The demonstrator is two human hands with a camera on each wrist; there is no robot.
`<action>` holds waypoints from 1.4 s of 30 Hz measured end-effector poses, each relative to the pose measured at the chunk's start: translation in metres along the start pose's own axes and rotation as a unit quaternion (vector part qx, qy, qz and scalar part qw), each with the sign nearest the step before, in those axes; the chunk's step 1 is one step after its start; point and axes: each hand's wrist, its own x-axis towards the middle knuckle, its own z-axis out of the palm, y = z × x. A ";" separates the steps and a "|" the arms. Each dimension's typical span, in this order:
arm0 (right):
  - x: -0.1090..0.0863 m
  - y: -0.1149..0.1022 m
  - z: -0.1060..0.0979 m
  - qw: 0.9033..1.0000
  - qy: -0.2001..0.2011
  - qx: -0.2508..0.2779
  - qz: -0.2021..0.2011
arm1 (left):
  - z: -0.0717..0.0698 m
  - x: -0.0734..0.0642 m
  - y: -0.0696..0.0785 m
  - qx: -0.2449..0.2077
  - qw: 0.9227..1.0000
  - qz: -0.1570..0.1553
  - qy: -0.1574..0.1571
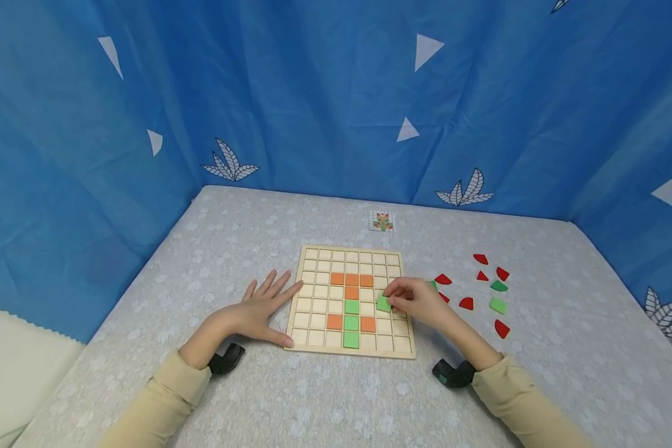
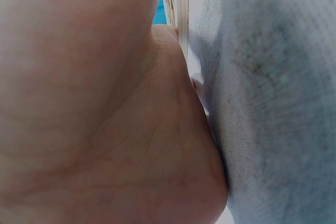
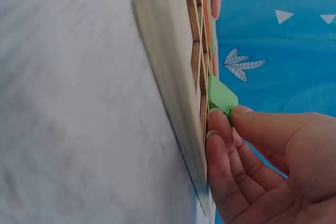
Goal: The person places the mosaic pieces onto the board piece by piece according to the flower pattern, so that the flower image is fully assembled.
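Note:
A wooden grid board (image 1: 350, 353) lies on the table. Several orange square tiles (image 1: 352, 279) and a column of three light green square tiles (image 1: 351, 323) fill some of its cells. Between thumb and fingers my right hand (image 1: 422, 302) pinches another light green square tile (image 1: 383, 303) over the board's right side; in the right wrist view this tile (image 3: 221, 97) is tilted at the grid. My left hand (image 1: 257, 311) has its fingers spread, with thumb and fingertip at the board's left edge. The left wrist view is mostly filled by the palm (image 2: 105, 129).
To the right lie several red pieces (image 1: 466, 303), a dark green curved piece (image 1: 499, 285) and a light green square (image 1: 498, 305). Another green piece (image 1: 434, 285) is partly hidden by the right hand. A small pattern card (image 1: 382, 221) lies behind the board, before the blue curtain (image 1: 325, 124).

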 end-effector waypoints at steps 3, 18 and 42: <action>0.000 0.000 0.001 0.999 -0.005 -0.034 -0.017 | 0.000 -0.001 0.000 -0.005 1.000 -0.003 0.000; 0.001 -0.005 0.003 0.995 -0.010 -0.088 -0.055 | 0.003 -0.003 -0.002 -0.009 1.000 -0.019 0.003; -0.087 0.063 -0.148 0.970 0.083 -0.160 0.162 | -0.002 0.003 0.002 0.000 1.000 -0.014 -0.003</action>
